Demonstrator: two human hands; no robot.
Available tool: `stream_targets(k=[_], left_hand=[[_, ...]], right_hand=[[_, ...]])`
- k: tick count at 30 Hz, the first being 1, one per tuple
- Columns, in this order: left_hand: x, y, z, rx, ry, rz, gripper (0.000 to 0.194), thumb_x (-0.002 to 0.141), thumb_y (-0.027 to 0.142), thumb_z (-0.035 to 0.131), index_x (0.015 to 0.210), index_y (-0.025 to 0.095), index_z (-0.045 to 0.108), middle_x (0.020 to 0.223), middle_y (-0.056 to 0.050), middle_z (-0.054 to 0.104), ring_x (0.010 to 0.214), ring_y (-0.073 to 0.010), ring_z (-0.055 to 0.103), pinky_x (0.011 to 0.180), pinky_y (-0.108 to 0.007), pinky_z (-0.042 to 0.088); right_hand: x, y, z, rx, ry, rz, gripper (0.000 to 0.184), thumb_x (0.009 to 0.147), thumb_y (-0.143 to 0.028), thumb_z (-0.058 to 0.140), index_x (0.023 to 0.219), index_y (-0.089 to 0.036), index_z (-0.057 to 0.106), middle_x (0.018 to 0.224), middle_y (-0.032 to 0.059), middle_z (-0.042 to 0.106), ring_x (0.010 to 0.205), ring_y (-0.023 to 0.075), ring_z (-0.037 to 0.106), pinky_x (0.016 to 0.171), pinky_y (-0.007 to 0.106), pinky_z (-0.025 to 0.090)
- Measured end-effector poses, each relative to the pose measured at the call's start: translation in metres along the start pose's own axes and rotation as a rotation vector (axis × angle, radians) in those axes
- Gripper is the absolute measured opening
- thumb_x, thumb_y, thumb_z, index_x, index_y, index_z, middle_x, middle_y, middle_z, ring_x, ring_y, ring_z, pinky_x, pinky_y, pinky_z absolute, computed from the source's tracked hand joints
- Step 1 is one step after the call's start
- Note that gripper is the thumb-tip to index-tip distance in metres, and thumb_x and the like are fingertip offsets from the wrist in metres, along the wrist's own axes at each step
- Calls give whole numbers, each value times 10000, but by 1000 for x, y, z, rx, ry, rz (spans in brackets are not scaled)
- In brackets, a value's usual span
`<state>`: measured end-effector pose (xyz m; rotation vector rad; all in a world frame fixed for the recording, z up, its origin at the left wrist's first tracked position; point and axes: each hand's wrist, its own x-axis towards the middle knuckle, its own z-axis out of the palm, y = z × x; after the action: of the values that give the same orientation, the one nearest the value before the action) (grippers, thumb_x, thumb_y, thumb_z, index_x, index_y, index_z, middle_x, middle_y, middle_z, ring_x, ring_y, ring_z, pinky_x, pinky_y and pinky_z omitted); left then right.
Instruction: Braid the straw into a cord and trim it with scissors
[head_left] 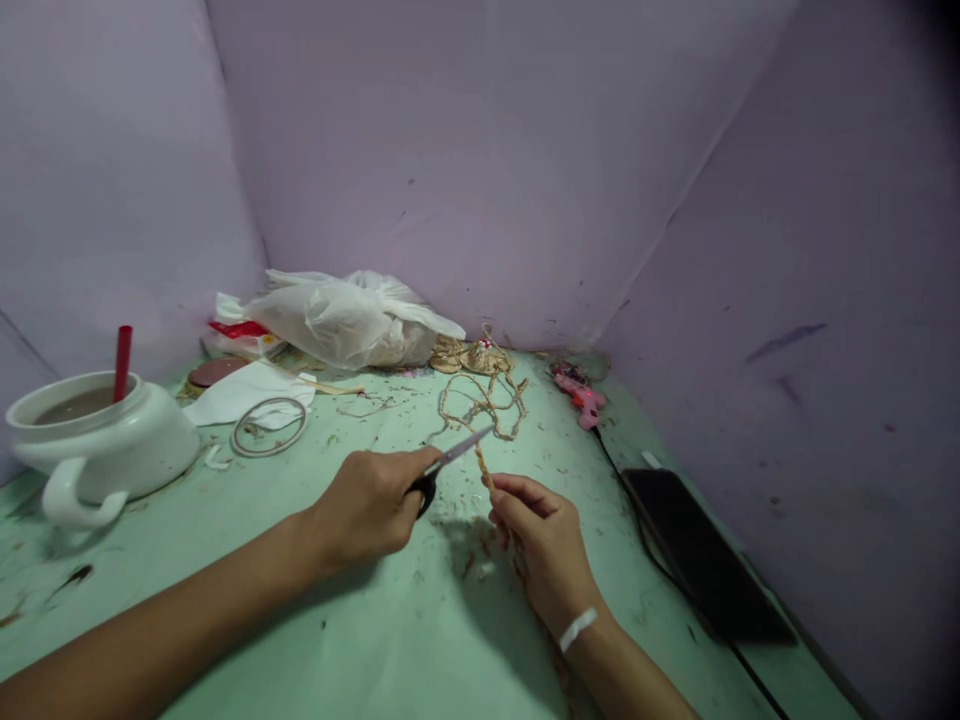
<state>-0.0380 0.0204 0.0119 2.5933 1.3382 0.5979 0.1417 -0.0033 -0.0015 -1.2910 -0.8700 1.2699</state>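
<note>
My left hand (375, 503) is closed around the black handles of a pair of scissors (463, 447), whose blades point up and to the right. My right hand (541, 530) pinches a braided tan cord (484, 466) between thumb and fingertips. The blades lie close to the cord just above those fingertips; whether they touch it I cannot tell. Beyond, the cord runs loosely in loops (491, 405) on the table, and its other end trails down below my right hand. A white band (577, 630) circles my right wrist.
A white mug (142, 450) with a red stick stands at the left, near a metal ring (268, 428) and white paper (251, 388). A plastic bag (352, 320) and coiled tan pieces (450, 354) lie along the back. A pink glue gun (581, 398) and a black phone (705, 560) are at the right.
</note>
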Motion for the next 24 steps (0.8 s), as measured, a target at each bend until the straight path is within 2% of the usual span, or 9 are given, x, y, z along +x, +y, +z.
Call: stream_targets(k=[3, 6, 9, 12, 15, 19, 24], left_hand=[[3, 0, -6, -52, 90, -112, 272, 699, 112, 384, 899, 206, 542, 668, 33, 586, 584, -96, 516, 547, -193, 360], [2, 0, -6, -31, 82, -78, 281, 684, 131, 411, 912, 221, 548, 694, 32, 598, 626, -110, 538, 571, -200, 369], [-1, 1, 0, 47, 51, 3, 407, 655, 165, 449, 1053, 230, 505, 828, -4, 624, 750, -162, 572, 639, -248, 404], [-3, 2, 5, 128, 12, 36, 499, 657, 197, 453, 1155, 209, 439, 887, -41, 614, 803, -205, 572, 666, -304, 421], [-4, 3, 6, 188, 2, 40, 514, 666, 221, 450, 1179, 199, 423, 894, -52, 600, 810, -221, 563, 668, -330, 423], [-4, 8, 5, 287, 28, 71, 514, 663, 235, 457, 1173, 175, 439, 892, -70, 590, 805, -233, 541, 699, -368, 406], [-6, 11, 8, 345, 20, 106, 539, 669, 247, 455, 1198, 146, 424, 879, -88, 586, 784, -232, 530, 706, -380, 397]], right_hand=[[0, 1, 0, 77, -84, 42, 111, 539, -202, 647, 627, -141, 615, 460, -19, 550, 402, 85, 460, 385, 188, 346], [0, 2, 2, 139, -133, 116, 97, 503, -143, 635, 598, -140, 617, 580, 7, 608, 473, 99, 507, 429, 203, 406], [1, 3, 2, 207, -133, 134, 172, 487, -119, 617, 652, -131, 661, 648, 21, 626, 443, 73, 465, 370, 180, 357], [2, 2, 1, 239, -120, 119, 190, 521, -204, 661, 690, -119, 683, 632, 32, 612, 445, 70, 443, 350, 178, 320], [3, 2, -1, 209, -119, 101, 221, 524, -277, 715, 688, -133, 680, 581, 7, 577, 451, 70, 426, 358, 181, 308], [4, 4, -3, 151, -103, 65, 205, 509, -243, 739, 678, -148, 673, 497, -38, 517, 437, 59, 405, 396, 185, 346], [4, 6, -3, 140, -64, 28, 266, 506, -234, 737, 754, -154, 683, 538, -29, 555, 411, 53, 393, 391, 196, 355]])
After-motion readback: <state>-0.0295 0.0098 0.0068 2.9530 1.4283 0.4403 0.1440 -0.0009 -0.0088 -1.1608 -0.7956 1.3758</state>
